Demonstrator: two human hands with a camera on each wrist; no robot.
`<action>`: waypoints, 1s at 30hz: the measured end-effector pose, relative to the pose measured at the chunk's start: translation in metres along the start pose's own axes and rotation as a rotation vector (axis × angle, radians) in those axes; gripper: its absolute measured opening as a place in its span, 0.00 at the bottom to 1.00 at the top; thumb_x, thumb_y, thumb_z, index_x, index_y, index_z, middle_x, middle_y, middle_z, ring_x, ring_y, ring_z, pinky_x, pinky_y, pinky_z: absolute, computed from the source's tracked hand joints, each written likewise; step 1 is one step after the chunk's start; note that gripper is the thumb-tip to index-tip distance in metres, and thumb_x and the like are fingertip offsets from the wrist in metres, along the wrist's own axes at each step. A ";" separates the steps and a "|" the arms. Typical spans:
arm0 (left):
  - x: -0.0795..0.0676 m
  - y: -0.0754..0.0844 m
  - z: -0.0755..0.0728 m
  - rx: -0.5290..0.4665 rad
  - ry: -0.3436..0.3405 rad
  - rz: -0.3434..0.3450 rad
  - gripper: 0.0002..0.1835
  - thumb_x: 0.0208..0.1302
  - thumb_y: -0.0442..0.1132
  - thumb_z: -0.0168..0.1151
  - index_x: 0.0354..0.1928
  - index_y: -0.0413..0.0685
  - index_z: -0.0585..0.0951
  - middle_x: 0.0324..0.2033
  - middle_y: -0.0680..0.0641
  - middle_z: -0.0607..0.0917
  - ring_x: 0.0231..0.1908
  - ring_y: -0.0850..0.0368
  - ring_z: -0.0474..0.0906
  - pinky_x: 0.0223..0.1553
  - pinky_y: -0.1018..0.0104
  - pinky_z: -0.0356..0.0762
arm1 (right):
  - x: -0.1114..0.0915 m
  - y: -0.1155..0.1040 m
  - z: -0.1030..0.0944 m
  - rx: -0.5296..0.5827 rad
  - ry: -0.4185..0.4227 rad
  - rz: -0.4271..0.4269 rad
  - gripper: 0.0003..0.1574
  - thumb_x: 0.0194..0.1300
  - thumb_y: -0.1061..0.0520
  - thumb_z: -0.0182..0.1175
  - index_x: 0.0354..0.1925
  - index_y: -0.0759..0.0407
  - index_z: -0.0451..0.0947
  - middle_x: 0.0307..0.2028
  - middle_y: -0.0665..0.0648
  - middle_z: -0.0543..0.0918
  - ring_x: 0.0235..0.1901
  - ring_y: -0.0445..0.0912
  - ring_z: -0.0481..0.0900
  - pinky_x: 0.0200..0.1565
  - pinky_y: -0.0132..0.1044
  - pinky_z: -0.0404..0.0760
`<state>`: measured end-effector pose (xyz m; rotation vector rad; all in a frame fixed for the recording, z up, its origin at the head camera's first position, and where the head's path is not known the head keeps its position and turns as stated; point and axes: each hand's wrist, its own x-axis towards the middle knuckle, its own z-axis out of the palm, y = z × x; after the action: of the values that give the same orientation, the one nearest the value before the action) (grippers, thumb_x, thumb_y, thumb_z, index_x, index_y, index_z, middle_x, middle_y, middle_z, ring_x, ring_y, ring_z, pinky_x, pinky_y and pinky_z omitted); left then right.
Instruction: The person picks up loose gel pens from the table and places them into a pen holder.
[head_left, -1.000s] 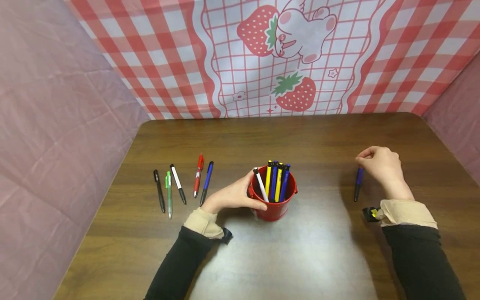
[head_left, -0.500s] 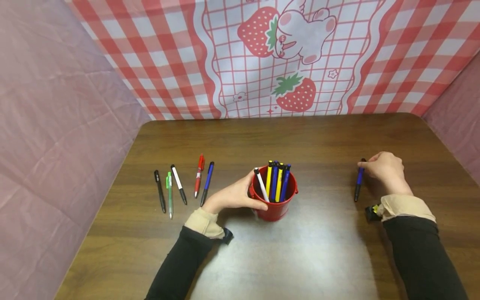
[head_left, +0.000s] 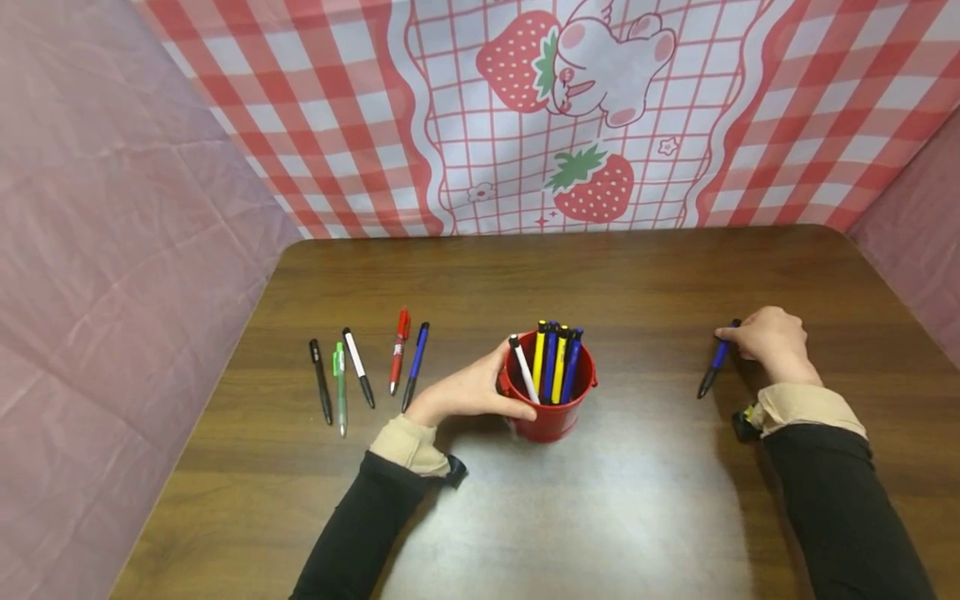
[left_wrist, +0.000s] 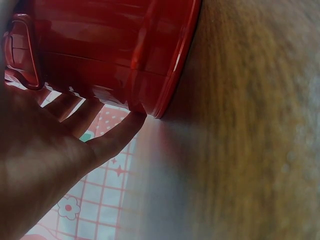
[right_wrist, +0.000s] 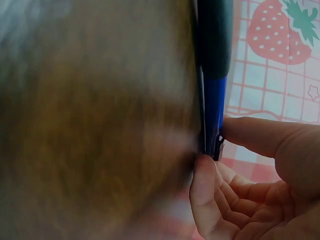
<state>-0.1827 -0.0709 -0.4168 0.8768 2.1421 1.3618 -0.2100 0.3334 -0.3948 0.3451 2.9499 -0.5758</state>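
My left hand (head_left: pixel 472 390) grips the side of a small red bucket (head_left: pixel 551 423), thumb near its front and fingers round the back. In the left wrist view the fingers lie along the bucket wall (left_wrist: pixel 90 40). Several pens stand in it: a white pen (head_left: pixel 524 371), yellow ones and blue ones. At the right of the table my right hand (head_left: pixel 772 337) pinches a blue pen (head_left: pixel 722 354) near its upper end, the black tip pointing toward the front left. In the right wrist view the thumb and a fingertip meet the blue pen (right_wrist: pixel 215 100) close to the tabletop.
Left of the bucket lie a black pen (head_left: pixel 321 383), a green pen (head_left: pixel 341 387), a white-and-black pen (head_left: pixel 357 367), a red pen (head_left: pixel 399 350) and another blue pen (head_left: pixel 416 362). A checked strawberry cloth (head_left: pixel 465 125) hangs behind the wooden table (head_left: pixel 600 508).
My right hand has shifted slightly down and right along the blue pen, and that pen has turned, its tip swinging left. The left hand and bucket stay put.
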 end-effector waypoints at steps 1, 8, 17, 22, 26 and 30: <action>0.000 0.000 0.000 0.001 0.000 -0.003 0.48 0.45 0.42 0.72 0.65 0.55 0.53 0.57 0.52 0.69 0.54 0.62 0.68 0.54 0.69 0.69 | 0.001 -0.001 0.000 0.005 -0.003 0.006 0.25 0.54 0.44 0.60 0.15 0.62 0.78 0.08 0.49 0.75 0.22 0.54 0.76 0.27 0.47 0.72; -0.001 0.001 0.000 -0.006 -0.004 0.007 0.48 0.45 0.42 0.72 0.65 0.56 0.53 0.57 0.53 0.69 0.54 0.62 0.68 0.54 0.70 0.69 | 0.002 -0.004 0.006 0.040 -0.012 0.013 0.21 0.54 0.47 0.60 0.15 0.61 0.77 0.09 0.50 0.77 0.22 0.54 0.77 0.29 0.47 0.70; -0.001 0.003 0.000 -0.003 -0.001 -0.005 0.48 0.45 0.42 0.72 0.65 0.55 0.52 0.58 0.52 0.68 0.55 0.61 0.67 0.54 0.68 0.70 | 0.000 -0.012 0.006 0.089 -0.015 0.008 0.20 0.54 0.50 0.58 0.10 0.55 0.72 0.09 0.48 0.78 0.14 0.39 0.76 0.23 0.33 0.67; -0.001 0.003 -0.001 -0.004 -0.003 -0.003 0.48 0.45 0.42 0.72 0.65 0.55 0.52 0.58 0.52 0.68 0.55 0.61 0.67 0.54 0.68 0.69 | -0.002 -0.014 0.005 0.083 -0.007 0.011 0.19 0.53 0.50 0.56 0.12 0.57 0.74 0.10 0.50 0.79 0.17 0.44 0.78 0.22 0.33 0.67; -0.001 0.002 -0.001 -0.005 -0.001 -0.007 0.48 0.45 0.42 0.72 0.65 0.54 0.53 0.58 0.51 0.68 0.55 0.60 0.67 0.55 0.68 0.69 | -0.004 -0.016 0.005 0.074 0.012 0.001 0.19 0.53 0.50 0.55 0.11 0.57 0.74 0.10 0.51 0.79 0.22 0.54 0.80 0.20 0.33 0.67; 0.000 0.001 -0.001 0.004 0.001 -0.017 0.48 0.45 0.42 0.72 0.65 0.53 0.53 0.57 0.50 0.69 0.54 0.60 0.68 0.55 0.68 0.69 | -0.006 -0.019 0.002 0.062 0.037 -0.017 0.19 0.53 0.50 0.53 0.13 0.58 0.72 0.09 0.51 0.78 0.23 0.57 0.80 0.20 0.34 0.67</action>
<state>-0.1827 -0.0713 -0.4152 0.8578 2.1487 1.3502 -0.2084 0.3140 -0.3890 0.3409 2.9784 -0.6709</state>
